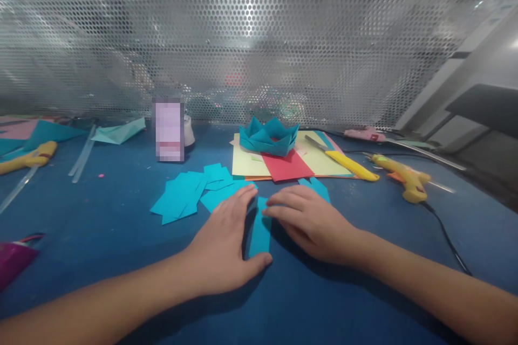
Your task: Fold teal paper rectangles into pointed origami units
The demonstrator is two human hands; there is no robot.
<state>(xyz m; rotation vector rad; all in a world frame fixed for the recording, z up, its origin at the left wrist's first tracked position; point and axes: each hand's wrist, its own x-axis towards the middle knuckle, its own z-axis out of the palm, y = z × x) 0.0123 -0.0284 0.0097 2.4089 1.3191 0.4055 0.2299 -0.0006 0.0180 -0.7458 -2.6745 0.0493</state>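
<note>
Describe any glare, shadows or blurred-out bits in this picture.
All in the head view: glare brightens the perforated metal panel; soft shadows lie on the blue table below the left hand and right hand; a pixelated block hides something beside the white object.

On table (324,310), reckoned from paper strip (260,229) between left hand (222,248) and right hand (313,221): at ten o'clock, loose paper pieces (184,191); at twelve, paper crown (263,143) on stacked sheets (243,164), panel (226,21) behind; at two, glue gun (400,175).

shiny perforated metal panel (218,27) behind a blue tabletop (109,226) — dark grey furniture (489,116) at far right
</note>
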